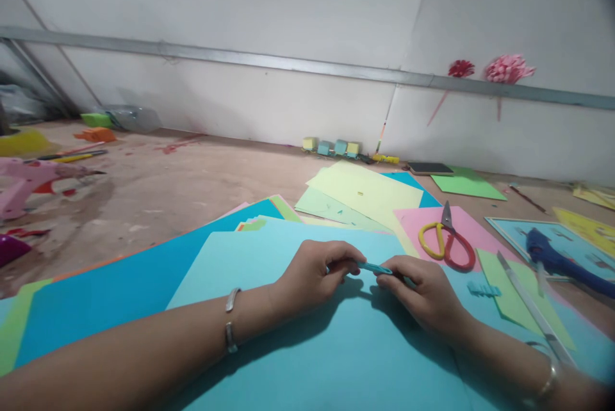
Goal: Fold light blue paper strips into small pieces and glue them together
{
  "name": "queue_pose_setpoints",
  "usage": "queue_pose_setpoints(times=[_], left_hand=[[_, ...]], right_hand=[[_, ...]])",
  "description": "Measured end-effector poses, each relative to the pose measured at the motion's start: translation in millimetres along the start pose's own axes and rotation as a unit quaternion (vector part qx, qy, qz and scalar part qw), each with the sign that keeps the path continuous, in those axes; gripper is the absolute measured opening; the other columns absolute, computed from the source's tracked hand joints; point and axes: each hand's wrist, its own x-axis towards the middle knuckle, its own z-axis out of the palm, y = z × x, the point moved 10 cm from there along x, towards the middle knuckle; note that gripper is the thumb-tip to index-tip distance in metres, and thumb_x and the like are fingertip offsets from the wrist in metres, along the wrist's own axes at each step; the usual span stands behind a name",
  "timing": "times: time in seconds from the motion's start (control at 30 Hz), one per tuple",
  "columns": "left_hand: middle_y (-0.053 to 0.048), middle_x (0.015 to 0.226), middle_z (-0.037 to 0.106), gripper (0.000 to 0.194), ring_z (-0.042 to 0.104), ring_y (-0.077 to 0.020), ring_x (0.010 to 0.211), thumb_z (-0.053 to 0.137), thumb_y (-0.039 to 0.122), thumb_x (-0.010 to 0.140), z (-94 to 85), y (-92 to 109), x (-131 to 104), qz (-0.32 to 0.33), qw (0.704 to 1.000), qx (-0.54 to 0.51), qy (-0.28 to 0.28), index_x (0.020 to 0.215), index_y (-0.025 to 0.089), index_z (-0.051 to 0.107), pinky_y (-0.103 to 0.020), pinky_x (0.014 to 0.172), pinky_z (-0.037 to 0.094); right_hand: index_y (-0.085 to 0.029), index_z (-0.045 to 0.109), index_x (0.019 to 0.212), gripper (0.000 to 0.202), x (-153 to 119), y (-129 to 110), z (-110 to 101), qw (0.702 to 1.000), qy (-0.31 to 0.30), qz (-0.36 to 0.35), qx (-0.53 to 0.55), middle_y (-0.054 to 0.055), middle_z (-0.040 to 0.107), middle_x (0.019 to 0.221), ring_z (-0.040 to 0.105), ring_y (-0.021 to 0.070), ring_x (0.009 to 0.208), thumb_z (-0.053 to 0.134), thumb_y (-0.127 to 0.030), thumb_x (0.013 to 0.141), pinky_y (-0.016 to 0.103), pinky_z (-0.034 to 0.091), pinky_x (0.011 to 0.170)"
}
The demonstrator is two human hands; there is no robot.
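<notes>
Between my two hands stretches a thin teal strip [375, 267], which looks like rolled or folded paper. My left hand [321, 272] pinches its left end between thumb and fingers. The fingers of my right hand [423, 296] close on its right end, partly hiding it. Both hands are just above a large light blue paper sheet [346, 347]. To the right of my right hand lies a small fringed teal paper piece [483, 290]. Scissors [446, 238] with one yellow and one red handle rest on a pink sheet [408, 216] beyond it.
A blue glue gun [562, 260] and a craft knife [528, 302] lie at the right. At the left edge is a pink glue gun [24, 184]. Pale yellow sheets [365, 187] and small paper cubes [340, 146] are farther back. Paper flowers [509, 70] hang at the wall rail.
</notes>
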Motion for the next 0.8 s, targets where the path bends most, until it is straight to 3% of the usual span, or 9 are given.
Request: queue_pose_setpoints(times=[0.2, 0.4, 0.57, 0.7, 0.8], left_hand=[[-0.005, 0.074, 0.076, 0.018, 0.064, -0.0122, 0.056, 0.058, 0.016, 0.084, -3.3, -10, 2, -0.032, 0.999, -0.035, 0.017, 0.094, 0.016, 0.072, -0.024, 0.059, 0.051], [-0.004, 0.074, 0.075, 0.018, 0.064, -0.0130, 0.058, 0.057, 0.016, 0.084, -3.1, -10, 2, -0.032, 0.999, -0.008, 0.016, 0.095, 0.017, 0.071, -0.025, 0.062, 0.050], [-0.007, 0.087, 0.075, 0.020, 0.065, -0.0162, 0.071, 0.052, 0.014, 0.084, 4.0, 1, 1, 0.015, 0.996, 0.081, -0.018, 0.093, 0.017, 0.069, -0.027, 0.066, 0.049], [-0.006, 0.077, 0.072, 0.016, 0.061, -0.0167, 0.065, 0.054, 0.018, 0.082, 8.2, 9, -1, 0.065, 0.984, 0.162, -0.025, 0.088, 0.017, 0.068, -0.028, 0.062, 0.046], [-0.004, 0.072, 0.072, 0.017, 0.060, -0.0160, 0.062, 0.055, 0.020, 0.082, 4.9, 11, 0, 0.072, 0.984, 0.161, -0.008, 0.086, 0.020, 0.071, -0.027, 0.061, 0.045]], right_hand=[[-0.018, 0.068, 0.089, 0.016, 1, 1, -5, 1.000, 0.026, 0.003, 0.008, 0.002, 0.069, 0.072, 0.060, 0.0143, 0.061, 0.056, -0.028, 0.090, 0.025, 0.047, 0.056], [-0.018, 0.067, 0.086, 0.015, 1, -4, -13, 0.998, 0.061, -0.020, -0.010, 0.003, 0.070, 0.073, 0.061, 0.0144, 0.061, 0.055, -0.025, 0.091, 0.024, 0.047, 0.054], [-0.018, 0.066, 0.084, 0.014, -1, -7, -15, 0.997, 0.069, -0.038, -0.014, 0.003, 0.068, 0.071, 0.059, 0.0136, 0.060, 0.055, -0.024, 0.092, 0.025, 0.046, 0.055], [-0.016, 0.066, 0.087, 0.018, -6, -21, -10, 0.992, 0.073, -0.097, -0.044, 0.003, 0.067, 0.070, 0.058, 0.0126, 0.059, 0.051, -0.022, 0.094, 0.024, 0.045, 0.056], [-0.017, 0.066, 0.086, 0.023, -3, -29, -6, 0.988, 0.046, -0.125, -0.076, 0.004, 0.069, 0.073, 0.060, 0.0129, 0.063, 0.048, -0.026, 0.096, 0.024, 0.047, 0.060]])
